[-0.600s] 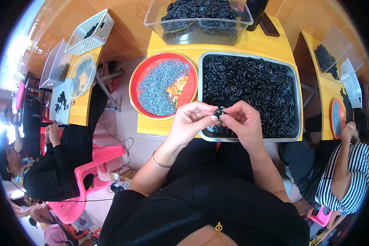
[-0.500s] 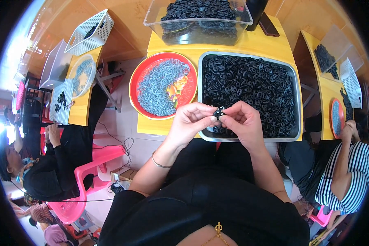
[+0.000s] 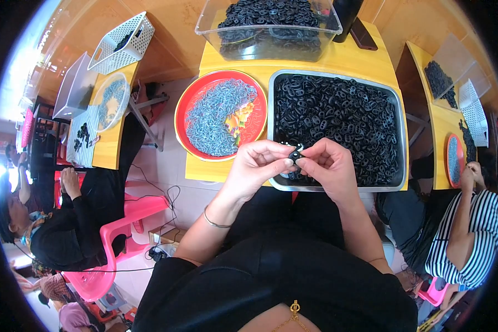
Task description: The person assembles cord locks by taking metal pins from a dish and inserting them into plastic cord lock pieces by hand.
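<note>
I hold both hands together just above the near rim of the metal tray (image 3: 404, 138), so that the work sits close to the stock it comes from. My left hand (image 3: 254, 169) and my right hand (image 3: 329, 166) meet fingertip to fingertip, and the fingers of both are pinched on one small black part (image 3: 296, 156); it sits between the two thumbs and forefingers, clear of the tray contents. The remaining fingers of each hand are curled in, which I judge steadies the pinch. The tray is filled with loose black ring-like pieces and stands on the right half of the yellow desk (image 3: 337, 58), within direct reach. Beside it on the left, touching or nearly so, stands a red round dish (image 3: 185, 102) holding a heap of small blue-grey pieces; I judge the two supplies are kept apart so that either kind can be taken without sorting. At the far edge of the desk stands a clear plastic bin (image 3: 205, 33) of more black pieces, placed beyond the working zone. Other people sit at similar desks to either side.
</note>
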A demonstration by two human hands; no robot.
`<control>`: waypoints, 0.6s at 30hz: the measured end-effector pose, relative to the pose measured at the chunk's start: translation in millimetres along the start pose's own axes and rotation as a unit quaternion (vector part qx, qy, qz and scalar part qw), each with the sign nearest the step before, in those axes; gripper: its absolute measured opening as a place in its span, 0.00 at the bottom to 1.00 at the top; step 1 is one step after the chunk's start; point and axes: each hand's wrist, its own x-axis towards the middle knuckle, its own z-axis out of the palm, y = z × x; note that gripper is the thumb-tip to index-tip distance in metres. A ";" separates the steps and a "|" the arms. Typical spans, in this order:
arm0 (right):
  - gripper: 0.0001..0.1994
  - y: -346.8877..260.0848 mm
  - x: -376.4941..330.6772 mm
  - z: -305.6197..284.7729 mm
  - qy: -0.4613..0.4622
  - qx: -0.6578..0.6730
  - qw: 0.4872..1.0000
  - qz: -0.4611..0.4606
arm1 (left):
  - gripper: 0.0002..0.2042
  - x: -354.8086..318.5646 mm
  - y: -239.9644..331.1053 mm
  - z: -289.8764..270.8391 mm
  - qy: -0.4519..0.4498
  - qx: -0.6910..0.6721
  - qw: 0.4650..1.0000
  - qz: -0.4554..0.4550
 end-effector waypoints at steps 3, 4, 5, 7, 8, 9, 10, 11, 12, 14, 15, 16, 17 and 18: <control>0.05 -0.3 0.4 0.8 -0.001 0.001 1.000 0.000 | 0.10 -1.0 0.2 1.6 0.008 -0.007 1.000 0.003; 0.05 -0.6 0.3 1.1 -0.002 0.001 1.000 -0.001 | 0.10 -0.9 0.5 2.4 0.012 -0.013 1.000 0.000; 0.05 -0.6 0.1 1.4 0.005 0.002 1.000 -0.004 | 0.10 -0.7 0.4 2.5 0.012 -0.013 1.000 0.001; 0.05 -0.4 -0.5 2.6 0.011 0.005 1.000 -0.008 | 0.09 -0.4 -0.2 1.9 0.010 -0.008 1.000 0.011; 0.06 -0.5 -0.7 3.3 0.014 0.008 1.000 -0.009 | 0.09 -0.2 0.1 2.1 0.010 -0.008 1.000 0.011; 0.06 -0.2 -0.8 3.7 0.018 0.012 1.000 -0.009 | 0.09 -0.2 0.4 2.2 0.010 -0.009 1.000 0.012; 0.06 0.0 -0.6 3.7 0.018 0.012 1.000 -0.009 | 0.09 -0.2 0.6 2.2 0.010 -0.009 1.000 0.013; 0.06 0.2 -0.3 3.5 0.015 0.012 1.000 -0.008 | 0.09 -0.2 0.8 2.0 0.010 -0.010 1.000 0.012; 0.06 0.5 0.0 3.2 0.012 0.013 1.000 -0.006 | 0.09 -0.2 0.9 1.6 0.010 -0.007 1.000 0.012; 0.06 0.2 0.4 3.2 0.012 0.006 1.000 -0.005 | 0.09 0.0 1.2 1.4 0.010 -0.005 1.000 0.011; 0.06 0.0 0.5 3.2 0.012 0.000 1.000 -0.003 | 0.09 0.1 1.5 1.6 0.008 -0.008 1.000 0.013; 0.06 -0.3 0.7 3.0 0.012 0.000 1.000 -0.003 | 0.09 0.1 1.6 1.6 0.005 -0.011 1.000 0.014; 0.06 -0.5 0.9 2.7 0.009 0.001 1.000 -0.004 | 0.09 0.2 1.7 1.3 0.006 -0.011 1.000 0.014; 0.06 -0.8 0.9 2.7 0.007 0.001 1.000 -0.005 | 0.09 0.2 2.0 1.1 0.004 -0.012 1.000 0.015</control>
